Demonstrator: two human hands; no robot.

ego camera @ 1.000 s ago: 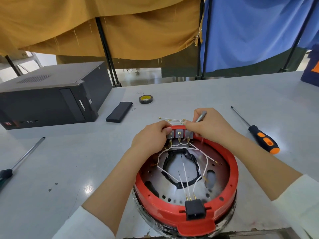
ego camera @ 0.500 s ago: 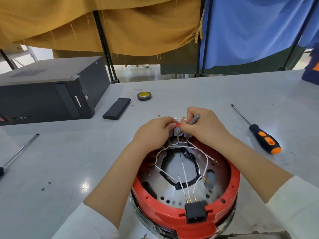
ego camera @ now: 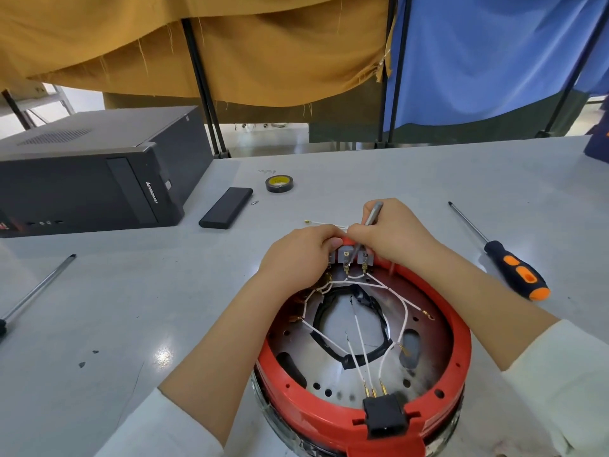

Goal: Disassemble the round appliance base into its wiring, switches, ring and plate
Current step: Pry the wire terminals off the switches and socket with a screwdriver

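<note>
We had the base near us on the table. Our left hand pinched the far rim to steady it, so the right hand, gripping a thin tool, could pry at the switches.

Appliance base lies between computer left, screwdriver right.

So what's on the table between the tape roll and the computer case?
A flat black block with a tiny screw bit beside it, in the head view.

Red ring, white wiring
</note>
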